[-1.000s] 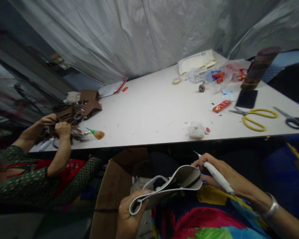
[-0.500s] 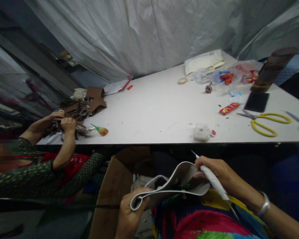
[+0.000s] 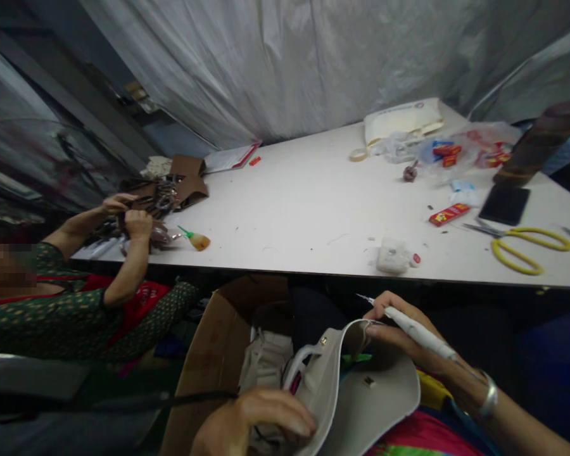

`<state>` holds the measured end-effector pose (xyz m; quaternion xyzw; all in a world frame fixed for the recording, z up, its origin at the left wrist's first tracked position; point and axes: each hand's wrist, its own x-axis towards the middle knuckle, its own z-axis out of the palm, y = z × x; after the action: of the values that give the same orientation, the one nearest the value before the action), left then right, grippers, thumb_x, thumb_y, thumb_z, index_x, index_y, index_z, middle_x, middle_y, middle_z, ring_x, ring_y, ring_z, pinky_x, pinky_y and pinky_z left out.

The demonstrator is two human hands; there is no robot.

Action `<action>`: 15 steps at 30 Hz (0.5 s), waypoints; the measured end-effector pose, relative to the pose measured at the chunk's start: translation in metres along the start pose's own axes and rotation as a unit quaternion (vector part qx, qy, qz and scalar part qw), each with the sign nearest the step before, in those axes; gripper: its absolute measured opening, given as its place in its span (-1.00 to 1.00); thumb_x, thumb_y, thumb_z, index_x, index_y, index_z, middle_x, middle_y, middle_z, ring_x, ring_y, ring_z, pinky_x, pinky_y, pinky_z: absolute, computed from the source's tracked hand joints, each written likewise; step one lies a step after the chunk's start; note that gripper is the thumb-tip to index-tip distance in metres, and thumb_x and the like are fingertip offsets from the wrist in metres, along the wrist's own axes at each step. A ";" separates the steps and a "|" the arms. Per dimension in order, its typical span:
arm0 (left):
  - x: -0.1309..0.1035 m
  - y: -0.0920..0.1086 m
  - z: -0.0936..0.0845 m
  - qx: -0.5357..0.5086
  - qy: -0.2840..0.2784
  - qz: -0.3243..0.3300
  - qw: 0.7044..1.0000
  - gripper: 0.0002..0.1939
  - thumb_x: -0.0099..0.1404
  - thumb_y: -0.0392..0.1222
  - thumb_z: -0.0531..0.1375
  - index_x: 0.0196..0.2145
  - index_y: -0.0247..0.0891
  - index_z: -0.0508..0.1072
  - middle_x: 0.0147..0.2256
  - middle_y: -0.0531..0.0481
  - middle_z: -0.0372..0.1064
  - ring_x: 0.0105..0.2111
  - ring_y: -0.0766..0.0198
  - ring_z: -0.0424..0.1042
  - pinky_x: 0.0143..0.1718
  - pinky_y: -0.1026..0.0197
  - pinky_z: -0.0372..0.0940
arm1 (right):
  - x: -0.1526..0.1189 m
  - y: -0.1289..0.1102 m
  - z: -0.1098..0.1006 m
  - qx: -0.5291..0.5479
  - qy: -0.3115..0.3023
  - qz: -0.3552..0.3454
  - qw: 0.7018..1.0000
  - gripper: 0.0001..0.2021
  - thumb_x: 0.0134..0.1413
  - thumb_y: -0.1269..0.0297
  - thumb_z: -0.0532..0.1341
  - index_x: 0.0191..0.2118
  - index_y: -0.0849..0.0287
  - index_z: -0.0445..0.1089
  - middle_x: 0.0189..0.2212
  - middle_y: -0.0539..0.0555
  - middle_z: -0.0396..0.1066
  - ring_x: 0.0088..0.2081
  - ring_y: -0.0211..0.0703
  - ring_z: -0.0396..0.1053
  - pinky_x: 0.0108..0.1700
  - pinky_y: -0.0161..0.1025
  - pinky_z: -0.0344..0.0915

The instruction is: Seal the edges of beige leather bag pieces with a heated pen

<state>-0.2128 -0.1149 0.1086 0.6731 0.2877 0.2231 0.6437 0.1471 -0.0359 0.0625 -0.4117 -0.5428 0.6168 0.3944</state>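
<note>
A light grey handbag (image 3: 380, 405) lies tilted over my lap, its mouth spread. On its panels I see a small metal clasp piece and a metal stud beside a curved handle (image 3: 298, 367). My right hand (image 3: 403, 329) pinches the bag's upper edge between thumb and fingers. The same hand holds a slim pointed tool (image 3: 420, 330) with a white wrapped handle, its thin tip pointing up-left, clear of the bag. At the bottom, my left hand (image 3: 251, 421) curls its fingers over the bag's near-left side; its thumb is hidden.
A cardboard box (image 3: 209, 354) with more grey pieces stands left of my lap. On the white table (image 3: 285, 202) lie yellow-handled scissors (image 3: 517, 247), a phone (image 3: 505, 204), a red box (image 3: 449, 214) and a white lump (image 3: 393, 256). At left, a co-worker's hands (image 3: 137, 223) handle brown pieces.
The handbag has turned and opened out, its front panel now facing up with the clasp piece showing. My left hand has moved down and left from the rolled edge. The right hand still holds the tool.
</note>
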 end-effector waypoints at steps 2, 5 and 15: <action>0.026 -0.009 -0.008 -0.121 0.037 0.015 0.992 -0.17 0.04 0.51 0.38 -0.03 -0.28 0.62 -0.13 -0.30 0.57 -0.25 -0.01 0.60 -0.20 0.10 0.50 | -0.002 -0.002 0.004 0.002 0.006 -0.008 1.000 -0.70 0.28 0.05 0.39 -0.16 0.09 0.31 -0.21 0.04 0.52 -0.24 -0.09 0.48 -0.27 -0.27 0.43; 0.086 -0.016 -0.014 -0.115 0.185 0.057 0.974 -0.41 0.16 0.29 0.45 -0.12 -0.28 0.62 -0.04 -0.22 0.47 -0.21 0.14 0.52 -0.14 0.18 0.43 | -0.006 -0.009 0.010 -0.034 0.023 -0.028 0.999 -0.74 0.30 0.06 0.36 -0.23 0.11 0.35 -0.30 0.01 0.49 -0.31 -0.15 0.44 -0.32 -0.31 0.39; 0.199 0.008 0.022 0.048 0.083 -0.134 0.986 -0.70 0.15 -0.20 0.35 -0.13 -0.30 0.60 -0.28 0.00 0.49 -0.28 0.21 0.39 -0.23 0.25 0.24 | -0.014 0.006 0.010 -0.146 0.159 -0.111 0.970 -0.84 0.40 0.14 0.31 -0.21 0.07 0.47 -0.31 -0.03 0.50 -0.32 -0.20 0.48 -0.27 -0.37 0.38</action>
<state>-0.0503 0.0031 0.1007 0.6380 0.4383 0.1763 0.6081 0.1426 -0.0525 0.0586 -0.4948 -0.5996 0.4096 0.4774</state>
